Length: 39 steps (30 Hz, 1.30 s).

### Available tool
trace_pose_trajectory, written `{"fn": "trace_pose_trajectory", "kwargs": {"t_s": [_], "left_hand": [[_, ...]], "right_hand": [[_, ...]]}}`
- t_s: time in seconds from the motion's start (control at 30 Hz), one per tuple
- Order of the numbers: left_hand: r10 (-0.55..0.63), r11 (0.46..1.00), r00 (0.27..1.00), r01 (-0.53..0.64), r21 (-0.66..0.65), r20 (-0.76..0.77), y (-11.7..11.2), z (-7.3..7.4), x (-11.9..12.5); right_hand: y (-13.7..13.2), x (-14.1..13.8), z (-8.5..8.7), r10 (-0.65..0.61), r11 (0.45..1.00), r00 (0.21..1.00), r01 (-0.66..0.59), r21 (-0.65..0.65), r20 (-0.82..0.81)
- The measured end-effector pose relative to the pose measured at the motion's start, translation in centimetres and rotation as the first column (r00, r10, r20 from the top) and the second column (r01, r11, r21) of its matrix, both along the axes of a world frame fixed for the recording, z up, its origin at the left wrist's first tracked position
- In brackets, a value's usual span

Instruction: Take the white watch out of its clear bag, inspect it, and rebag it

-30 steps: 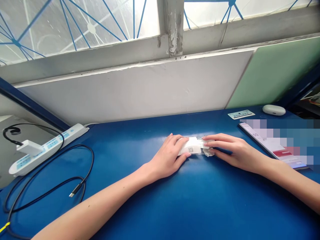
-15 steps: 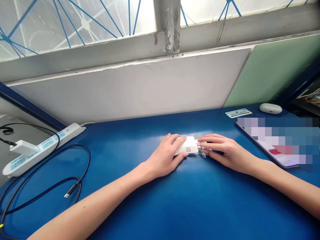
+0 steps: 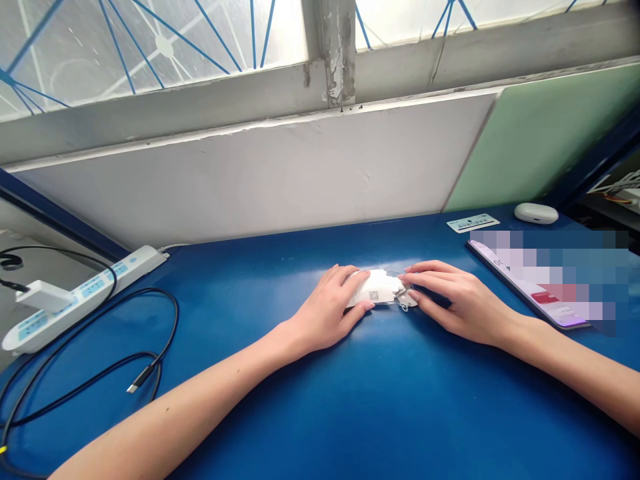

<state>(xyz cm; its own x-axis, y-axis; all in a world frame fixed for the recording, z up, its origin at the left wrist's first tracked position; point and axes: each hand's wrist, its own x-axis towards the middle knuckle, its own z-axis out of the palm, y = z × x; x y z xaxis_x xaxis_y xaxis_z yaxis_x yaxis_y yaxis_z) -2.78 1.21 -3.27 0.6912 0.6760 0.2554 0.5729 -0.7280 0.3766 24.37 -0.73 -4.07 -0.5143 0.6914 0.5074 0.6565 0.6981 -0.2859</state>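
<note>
A small white packet (image 3: 376, 288) with a printed square code lies on the blue table near its middle. My left hand (image 3: 330, 303) is closed over its left end, thumb along the near edge and fingers on top. At the packet's right end, clear plastic and a small shiny piece (image 3: 403, 297) stick out, too small to name. My right hand (image 3: 455, 293) is there, thumb and fingertips pinched at the plastic end. What lies under my left palm is hidden.
A white power strip (image 3: 93, 290) with a plugged-in charger (image 3: 43, 295) and a looped black cable (image 3: 173, 327) lie on the left. At the right are a tablet-like screen (image 3: 540, 293), a card (image 3: 473, 223) and a white earphone case (image 3: 536, 213). Behind stands a wall panel (image 3: 280, 180).
The packet's right end now looks bent and crumpled where it was flat. My right fingertips have shifted slightly, showing more of the shiny piece. My left hand keeps its place on the packet.
</note>
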Motion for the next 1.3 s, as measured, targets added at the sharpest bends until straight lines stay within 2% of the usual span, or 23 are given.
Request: {"fn": "trace_pose_trajectory", "kwargs": {"t_s": [0.2, 0.37, 0.47, 0.57, 0.67, 0.73, 0.83, 0.9, 1.03, 1.17, 1.3], "left_hand": [[0.012, 1.000, 1.000, -0.012, 0.005, -0.005, 0.0, -0.1, 0.0], [0.010, 1.000, 0.987, -0.009, 0.004, -0.163, 0.0, -0.1, 0.3], [0.013, 1.000, 0.974, -0.014, -0.001, -0.228, 0.0, 0.0, 0.4], [0.011, 1.000, 0.973, -0.011, 0.001, -0.232, 0.0, 0.1, 0.4], [0.010, 1.000, 0.973, -0.010, -0.002, -0.231, 0.0, 0.1, 0.3], [0.012, 1.000, 0.972, -0.014, -0.009, -0.233, 0.1, 0.1, 0.3], [0.012, 1.000, 0.973, -0.015, -0.012, -0.230, 0.1, 0.1, 0.3], [0.012, 1.000, 0.976, -0.013, -0.002, -0.217, 0.1, 0.0, 0.3], [0.012, 1.000, 0.984, -0.010, 0.015, -0.179, 0.1, -0.2, 0.3], [0.012, 1.000, 0.984, -0.010, 0.015, -0.180, 0.1, -0.2, 0.4], [0.019, 1.000, 0.980, -0.018, 0.006, -0.200, 0.0, 0.0, 0.5]], "right_hand": [[-0.7, -0.2, 0.3, 0.110, 0.960, 0.993, -0.119, -0.252, -0.052], [-0.8, 0.1, 0.3, 0.158, 0.930, 0.987, -0.142, -0.339, 0.020], [-0.5, 0.1, -0.1, 0.111, 0.950, 0.994, -0.100, -0.297, 0.021], [-0.1, 0.0, -0.2, 0.039, 0.988, 0.999, -0.040, -0.149, -0.008], [0.2, 0.1, -0.1, -0.066, 0.998, 0.998, 0.066, 0.005, -0.018], [0.3, 0.2, 0.0, -0.153, 0.988, 0.988, 0.154, 0.033, -0.024], [0.2, 0.2, 0.1, -0.223, 0.975, 0.974, 0.223, -0.006, -0.032], [0.0, 0.0, 0.1, -0.199, 0.979, 0.978, 0.196, -0.062, -0.058], [-0.4, -0.3, 0.3, -0.042, 0.982, 0.992, 0.019, -0.187, -0.119], [-0.5, -0.2, 0.2, 0.020, 0.978, 0.995, -0.040, -0.202, -0.096], [-0.4, -0.1, -0.1, 0.071, 0.979, 0.997, -0.068, -0.192, 0.008]]}}
